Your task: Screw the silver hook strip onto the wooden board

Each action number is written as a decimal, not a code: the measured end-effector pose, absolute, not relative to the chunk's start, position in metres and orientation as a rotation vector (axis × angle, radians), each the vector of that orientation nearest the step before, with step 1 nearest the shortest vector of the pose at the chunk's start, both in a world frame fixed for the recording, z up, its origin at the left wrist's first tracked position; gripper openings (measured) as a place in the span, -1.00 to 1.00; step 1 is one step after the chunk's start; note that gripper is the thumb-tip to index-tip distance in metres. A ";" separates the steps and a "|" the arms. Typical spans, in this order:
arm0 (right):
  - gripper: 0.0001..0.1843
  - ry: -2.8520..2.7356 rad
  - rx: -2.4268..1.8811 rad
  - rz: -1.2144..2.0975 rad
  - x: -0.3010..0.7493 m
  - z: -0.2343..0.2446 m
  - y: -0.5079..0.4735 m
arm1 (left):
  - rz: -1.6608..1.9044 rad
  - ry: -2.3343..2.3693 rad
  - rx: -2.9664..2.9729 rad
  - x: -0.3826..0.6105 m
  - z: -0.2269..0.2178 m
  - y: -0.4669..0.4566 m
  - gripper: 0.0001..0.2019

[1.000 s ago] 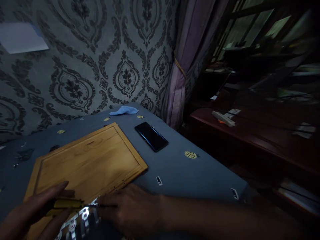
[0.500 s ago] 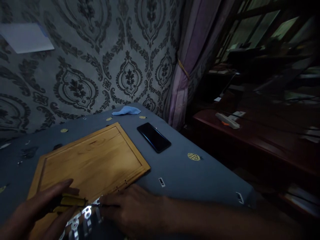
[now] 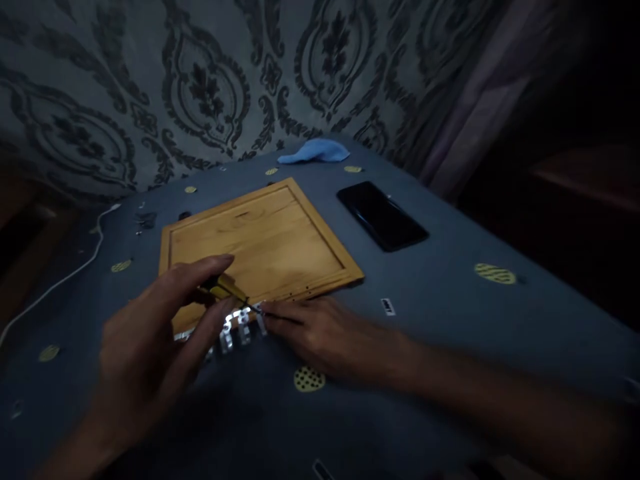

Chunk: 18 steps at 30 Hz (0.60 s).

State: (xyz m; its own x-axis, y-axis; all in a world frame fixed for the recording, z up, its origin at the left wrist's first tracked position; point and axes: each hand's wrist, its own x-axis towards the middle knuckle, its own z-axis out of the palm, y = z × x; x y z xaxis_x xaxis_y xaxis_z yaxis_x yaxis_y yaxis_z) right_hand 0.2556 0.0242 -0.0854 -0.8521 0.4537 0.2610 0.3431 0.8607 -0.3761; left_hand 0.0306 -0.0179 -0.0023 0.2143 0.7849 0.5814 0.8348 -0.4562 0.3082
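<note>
My left hand [image 3: 165, 327] is curled round the yellow handle of a screwdriver [image 3: 229, 289], whose thin shaft points toward my right hand [image 3: 320, 330]. The fingers of my right hand are pressed together by the screwdriver's tip, at the right end of a shiny metal strip with several hook-like prongs [image 3: 243, 328]. What they pinch is hidden. The strip lies along the near edge of a framed wooden panel [image 3: 250, 240], its prongs hanging toward me. A few small dark holes show in the panel's edge, right of the strip.
Beyond the panel's right side lies a black phone [image 3: 383, 215]. A blue cloth [image 3: 316, 152] rests at the back of the grey-blue covered table [image 3: 425, 307], near the patterned wall. On the left are a white cable [image 3: 75, 272] and some small dark items [image 3: 145, 220].
My view has swung down and left, so panel, phone and cloth sit further right and both hands show more fully. The screwdriver remains in my left hand, its tip still by my right fingers.
</note>
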 end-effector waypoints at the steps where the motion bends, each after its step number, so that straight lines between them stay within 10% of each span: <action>1: -0.52 -2.682 -0.600 0.446 0.255 -0.086 0.024 | -1.085 -1.561 -2.457 0.032 -0.001 -0.018 -0.68; 18: -0.50 -2.668 -0.601 0.443 0.250 -0.095 0.024 | -1.144 -1.606 -2.547 0.033 0.000 -0.017 -0.65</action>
State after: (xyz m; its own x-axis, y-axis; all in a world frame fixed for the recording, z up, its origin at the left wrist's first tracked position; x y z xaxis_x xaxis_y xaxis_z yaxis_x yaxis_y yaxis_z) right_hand 0.2504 0.0237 -0.0946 -0.8410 0.4617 0.2821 0.3459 0.8597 -0.3760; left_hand 0.0332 -0.0172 -0.0003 0.2516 0.8153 0.5216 0.7592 -0.5005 0.4162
